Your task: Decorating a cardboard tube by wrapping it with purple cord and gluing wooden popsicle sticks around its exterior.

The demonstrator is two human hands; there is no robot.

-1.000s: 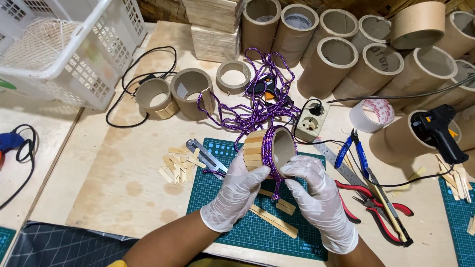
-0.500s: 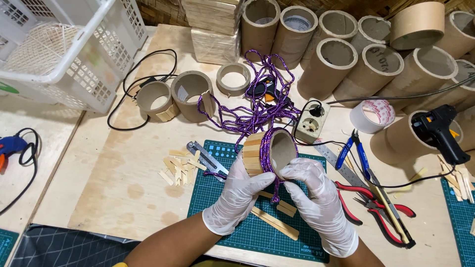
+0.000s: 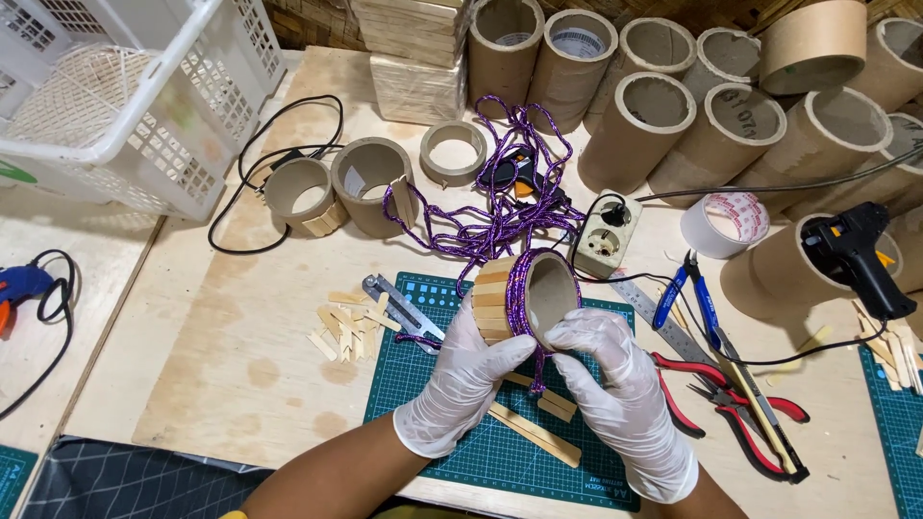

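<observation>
Both gloved hands are up on the short cardboard tube [image 3: 524, 298], holding it just above the green cutting mat [image 3: 452, 461] near the middle of the table [image 3: 221, 356]. The left hand [image 3: 461, 380] is curled closed around the tube's slatted side, thumb pressed onto the wooden strips. The right hand [image 3: 620, 384] is closed as well, fingers pinching the purple cord [image 3: 514, 207] where it rings the tube's open mouth.

Compared with a second ago, very little has moved. The tube sits in almost the same spot, its mouth turned a touch more toward the right. The right hand's fingers have crept slightly further up against the rim, and the cord end hanging between the hands looks a bit shorter. The left hand keeps the same grip throughout.

Around them nothing has shifted: the loose wooden sticks [image 3: 346, 322] lie left of the mat, the metal ruler [image 3: 404, 308] beside them, the red-handled pliers [image 3: 731, 404] and blue-handled cutters [image 3: 687, 293] off to the right, the white socket box [image 3: 604, 235] just behind the tube, and the white basket [image 3: 135, 86] at far left.
</observation>
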